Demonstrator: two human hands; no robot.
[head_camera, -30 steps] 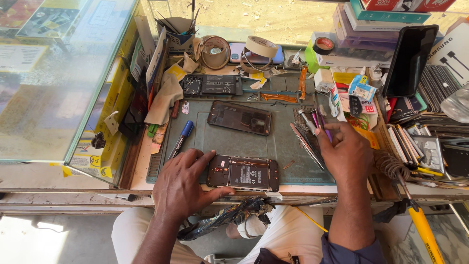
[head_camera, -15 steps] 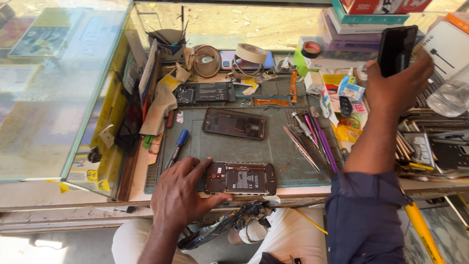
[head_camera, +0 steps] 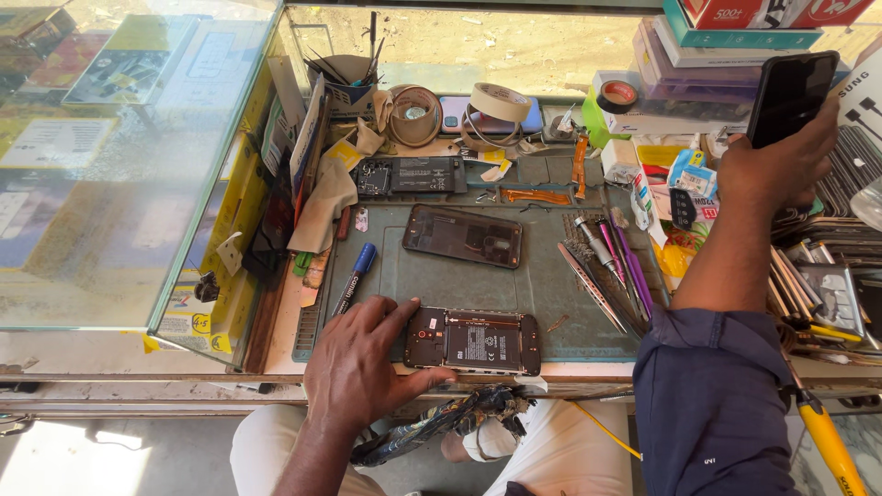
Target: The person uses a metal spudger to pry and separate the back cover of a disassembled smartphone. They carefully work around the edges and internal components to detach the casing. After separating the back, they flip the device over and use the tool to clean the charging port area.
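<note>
My left hand (head_camera: 360, 366) rests flat on the green work mat (head_camera: 542, 289), its thumb and fingers touching the left end of an opened phone (head_camera: 475, 341) with its insides showing. My right hand (head_camera: 770, 168) is raised at the far right and grips a black phone (head_camera: 790, 94) held upright. A second dark phone (head_camera: 462, 235) lies face up in the middle of the mat. Another opened phone body (head_camera: 410, 174) lies further back.
A glass display case (head_camera: 129, 165) stands at the left. Tape rolls (head_camera: 496, 103), a cup of tools (head_camera: 354, 78), stacked boxes (head_camera: 707, 73), a blue marker (head_camera: 354, 276), tweezers and screwdrivers (head_camera: 606, 266) crowd the bench. A yellow-handled tool (head_camera: 827, 441) hangs at the lower right.
My right hand rose from the tools on the mat's right side to the far right and took up the black phone. My left hand stayed on the opened phone.
</note>
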